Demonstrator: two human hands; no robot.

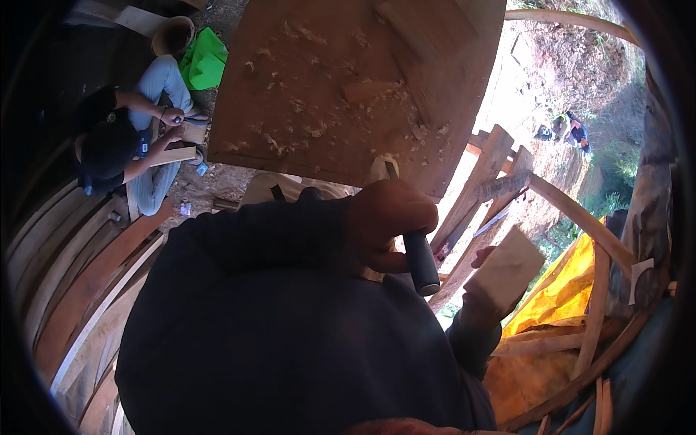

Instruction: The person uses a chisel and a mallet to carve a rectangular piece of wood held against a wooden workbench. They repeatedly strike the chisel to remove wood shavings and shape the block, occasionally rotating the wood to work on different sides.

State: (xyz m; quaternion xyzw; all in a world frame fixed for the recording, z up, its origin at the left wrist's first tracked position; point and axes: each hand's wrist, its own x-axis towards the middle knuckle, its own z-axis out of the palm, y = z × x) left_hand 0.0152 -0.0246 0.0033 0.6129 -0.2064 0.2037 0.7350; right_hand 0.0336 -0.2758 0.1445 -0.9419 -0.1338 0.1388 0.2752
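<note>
At far left, long wooden boards [94, 286] lie side by side. Above them a person in a dark top and light trousers [109, 148] sits low, head bent, both hands near a pale strip of wood [172, 156]. Behind that person's knees are a round brown container [172, 36] and a bright green bag [204, 59].

In the upper middle stands a broad brown wooden work surface [449, 138], scattered with curled shavings [279, 145], a small wood scrap [370, 90] and larger flat pieces [435, 36]. At its near edge, the wearer's left hand [391, 217], reaching in from a dark sleeve, is closed in a fist around a chisel-like tool [420, 264]. The dark, rounded handle slants below the fist; a narrow blade rises above it toward a pale patch on the edge, though the tip is hard to make out and may or may not touch.

To the right, apart from the tool, the right hand [481, 303] is clamped on a flat, pale wooden block [511, 268], its fingers curled at the block's left edge. Beyond are rough upright timbers [496, 156] and a yellow sheet [569, 283] in bright daylight.
</note>
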